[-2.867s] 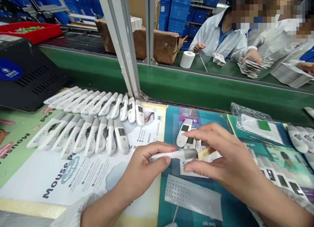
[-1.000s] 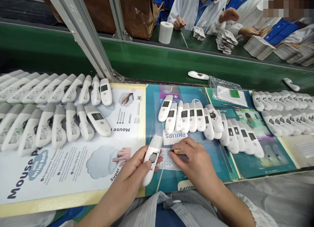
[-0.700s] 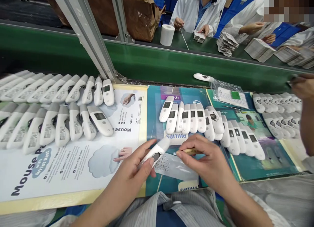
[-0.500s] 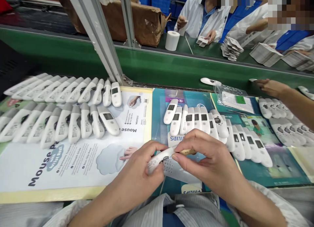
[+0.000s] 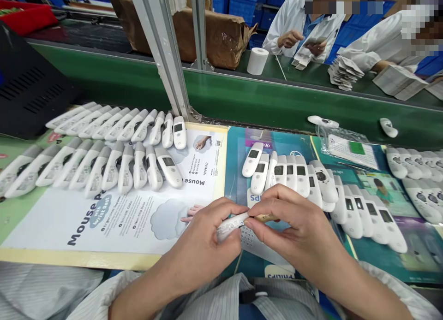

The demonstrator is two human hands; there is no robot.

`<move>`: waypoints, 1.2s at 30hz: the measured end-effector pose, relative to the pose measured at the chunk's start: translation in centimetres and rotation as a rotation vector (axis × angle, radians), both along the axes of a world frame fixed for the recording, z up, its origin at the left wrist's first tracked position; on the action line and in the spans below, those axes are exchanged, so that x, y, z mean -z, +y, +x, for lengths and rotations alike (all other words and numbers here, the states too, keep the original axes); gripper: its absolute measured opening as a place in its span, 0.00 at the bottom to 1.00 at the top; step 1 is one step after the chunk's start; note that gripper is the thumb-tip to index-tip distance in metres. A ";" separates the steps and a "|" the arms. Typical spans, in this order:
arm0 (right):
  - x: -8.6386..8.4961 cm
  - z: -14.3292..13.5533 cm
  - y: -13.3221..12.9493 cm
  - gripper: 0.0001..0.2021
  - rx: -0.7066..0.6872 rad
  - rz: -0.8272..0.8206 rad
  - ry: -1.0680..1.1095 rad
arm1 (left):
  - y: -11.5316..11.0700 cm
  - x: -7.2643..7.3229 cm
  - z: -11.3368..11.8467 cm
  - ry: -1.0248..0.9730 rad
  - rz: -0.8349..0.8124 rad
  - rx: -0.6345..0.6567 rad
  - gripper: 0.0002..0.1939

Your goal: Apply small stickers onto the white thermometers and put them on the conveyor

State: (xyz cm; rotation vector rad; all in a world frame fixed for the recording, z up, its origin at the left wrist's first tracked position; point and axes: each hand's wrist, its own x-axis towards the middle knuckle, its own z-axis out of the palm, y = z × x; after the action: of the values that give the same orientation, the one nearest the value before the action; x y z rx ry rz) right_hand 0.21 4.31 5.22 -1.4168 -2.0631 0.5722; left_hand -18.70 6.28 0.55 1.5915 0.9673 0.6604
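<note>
My left hand (image 5: 216,230) is closed around a white handheld thermometer (image 5: 230,225), held tilted over the table, its lower end covered by my fingers. My right hand (image 5: 280,218) pinches at the thermometer's other end. Between the right thumb and index finger shows a short yellowish stick-like piece (image 5: 266,217), its kind unclear and partly covered. A grey plate with small round bumps (image 5: 247,237) lies below the hands. Beyond them, a row of white thermometers with small screens (image 5: 301,174) rests on the teal sheet.
Two rows of grey-tipped thermometers (image 5: 124,168) lie on the mouse pad poster (image 5: 131,232) at left. A metal post (image 5: 162,52) rises behind. A plastic bag with a green label (image 5: 356,147) lies at right. Co-workers in white coats (image 5: 289,18) handle folded cartons across the green barrier (image 5: 277,96).
The whole view has shifted, so things on the table appear further right. Both hands keep hold at the thermometer with little change. Another person's hand at the right has left the view.
</note>
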 end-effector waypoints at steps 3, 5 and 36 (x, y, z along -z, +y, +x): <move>0.1 0.0 -0.1 0.06 -0.007 -0.001 -0.003 | 0.0 0.0 0.0 -0.006 0.000 0.002 0.18; 0.1 0.0 0.0 0.06 -0.014 0.010 -0.001 | 0.0 -0.1 0.1 -0.007 -0.007 0.004 0.18; -0.7 0.9 -0.2 0.06 -0.015 0.289 -0.295 | 0.4 0.0 -0.1 -0.161 -0.114 -0.029 0.11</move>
State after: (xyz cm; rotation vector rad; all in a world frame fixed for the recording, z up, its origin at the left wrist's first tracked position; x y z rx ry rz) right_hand 1.11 4.14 5.94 -1.3777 -2.2743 0.0642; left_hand -18.83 6.72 0.54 1.4042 0.8936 0.7290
